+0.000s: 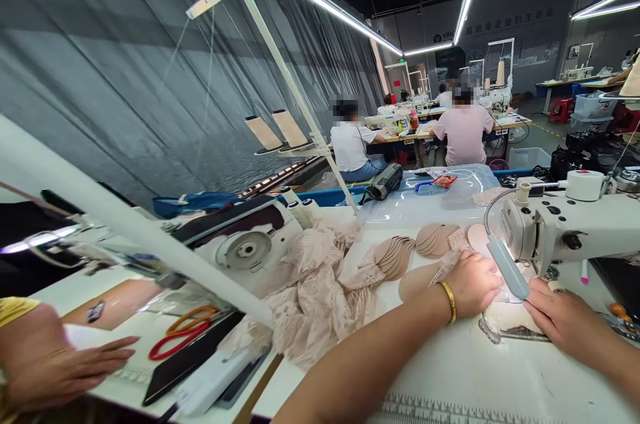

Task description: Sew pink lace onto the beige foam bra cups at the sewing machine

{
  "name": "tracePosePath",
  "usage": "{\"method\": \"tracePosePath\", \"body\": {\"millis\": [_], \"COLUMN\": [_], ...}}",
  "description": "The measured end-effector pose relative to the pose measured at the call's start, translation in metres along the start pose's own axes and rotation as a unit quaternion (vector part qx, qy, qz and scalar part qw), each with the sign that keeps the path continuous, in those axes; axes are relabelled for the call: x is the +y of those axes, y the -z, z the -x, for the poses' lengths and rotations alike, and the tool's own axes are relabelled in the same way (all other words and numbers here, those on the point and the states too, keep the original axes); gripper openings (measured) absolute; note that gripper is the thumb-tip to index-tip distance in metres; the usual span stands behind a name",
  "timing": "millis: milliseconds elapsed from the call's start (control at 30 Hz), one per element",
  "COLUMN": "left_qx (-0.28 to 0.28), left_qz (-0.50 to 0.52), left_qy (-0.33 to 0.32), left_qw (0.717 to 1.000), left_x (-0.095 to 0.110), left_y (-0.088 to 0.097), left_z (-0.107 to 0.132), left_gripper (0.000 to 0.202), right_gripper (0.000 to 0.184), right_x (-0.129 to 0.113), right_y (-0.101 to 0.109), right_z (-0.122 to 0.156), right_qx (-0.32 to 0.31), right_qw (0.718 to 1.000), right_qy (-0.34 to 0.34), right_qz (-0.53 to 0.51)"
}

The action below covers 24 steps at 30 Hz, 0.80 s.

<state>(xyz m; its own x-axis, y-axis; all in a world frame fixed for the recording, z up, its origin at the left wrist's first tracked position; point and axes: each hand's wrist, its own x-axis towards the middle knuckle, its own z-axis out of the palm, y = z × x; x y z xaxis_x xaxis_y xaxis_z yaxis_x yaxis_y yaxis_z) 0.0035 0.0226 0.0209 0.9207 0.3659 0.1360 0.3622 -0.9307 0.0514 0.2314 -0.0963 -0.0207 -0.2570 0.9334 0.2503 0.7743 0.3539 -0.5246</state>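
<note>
My left hand (475,283), with a gold bangle at the wrist, bends its fingers over a pale lace piece (445,267) beside the sewing machine (590,221). My right hand (563,311) is at the needle area, its fingers drawn together; their tips are partly hidden, so what they pinch cannot be made out. Between the hands hangs a grey gooseneck lamp (507,269), lighting the sewing spot and covering part of it. Fanned stacks of beige cup pads (395,257) lie left of my left hand, with a heap of beige lace fabric (320,284) farther left.
A co-worker's hand (75,371) rests at the left near red-handled scissors (180,341). A thread stand (295,77) slants up over the table. Behind the pads lies a clear plastic bin lid (425,201). A printed ruler (450,409) runs along the front edge. People sew farther back.
</note>
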Motion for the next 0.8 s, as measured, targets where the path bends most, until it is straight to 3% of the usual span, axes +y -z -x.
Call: {"method": "tracePosePath", "body": {"millis": [100, 200, 300, 333, 367, 400, 467, 500, 533, 567, 633, 700, 800], "left_qx": [0.010, 0.023, 0.059, 0.094, 0.105, 0.096, 0.007, 0.024, 0.065, 0.130, 0.275, 0.358, 0.338], "left_qz": [0.016, 0.044, 0.125, 0.228, 0.358, 0.497, 0.749, 0.812, 0.847, 0.859, 0.843, 0.825, 0.843], "left_qy": [0.028, 0.030, 0.015, 0.020, 0.039, 0.085, 0.182, 0.237, 0.277, 0.308, 0.327, 0.316, 0.304], "left_qw": [0.999, 0.998, 0.990, 0.969, 0.927, 0.858, 0.637, 0.533, 0.449, 0.388, 0.326, 0.303, 0.288], "left_x": [0.000, 0.008, 0.042, 0.058, 0.077, 0.095, 0.126, 0.137, 0.144, 0.149, 0.150, 0.146, 0.142], "left_y": [0.008, 0.022, 0.027, 0.025, 0.021, 0.015, 0.004, 0.001, 0.000, 0.001, 0.008, 0.017, 0.021], "left_z": [0.002, 0.022, 0.065, 0.081, 0.097, 0.110, 0.127, 0.130, 0.130, 0.128, 0.119, 0.111, 0.106], "left_gripper": [0.022, 0.034, 0.031, 0.028, 0.033, 0.043, 0.068, 0.075, 0.075, 0.071, 0.057, 0.052, 0.045], "right_gripper": [0.029, 0.033, 0.040, 0.048, 0.056, 0.063, 0.070, 0.072, 0.073, 0.073, 0.074, 0.076, 0.081], "right_x": [-0.007, -0.025, -0.053, -0.063, -0.073, -0.084, -0.105, -0.115, -0.123, -0.131, -0.142, -0.147, -0.147], "right_y": [0.002, -0.001, -0.012, -0.016, -0.020, -0.025, -0.033, -0.038, -0.043, -0.048, -0.056, -0.060, -0.054], "right_z": [0.000, -0.001, -0.002, -0.002, -0.001, 0.001, 0.010, 0.017, 0.026, 0.035, 0.056, 0.071, 0.080], "right_qx": [0.002, -0.005, -0.001, 0.007, 0.020, 0.039, 0.085, 0.109, 0.129, 0.145, 0.161, 0.164, 0.170], "right_qw": [0.998, 0.989, 0.961, 0.949, 0.935, 0.921, 0.885, 0.867, 0.855, 0.849, 0.845, 0.844, 0.829], "right_qy": [-0.015, -0.057, -0.117, -0.135, -0.152, -0.168, -0.197, -0.207, -0.213, -0.215, -0.219, -0.225, -0.256], "right_qz": [-0.053, -0.134, -0.249, -0.284, -0.318, -0.350, -0.414, -0.439, -0.455, -0.460, -0.461, -0.459, -0.467]}}
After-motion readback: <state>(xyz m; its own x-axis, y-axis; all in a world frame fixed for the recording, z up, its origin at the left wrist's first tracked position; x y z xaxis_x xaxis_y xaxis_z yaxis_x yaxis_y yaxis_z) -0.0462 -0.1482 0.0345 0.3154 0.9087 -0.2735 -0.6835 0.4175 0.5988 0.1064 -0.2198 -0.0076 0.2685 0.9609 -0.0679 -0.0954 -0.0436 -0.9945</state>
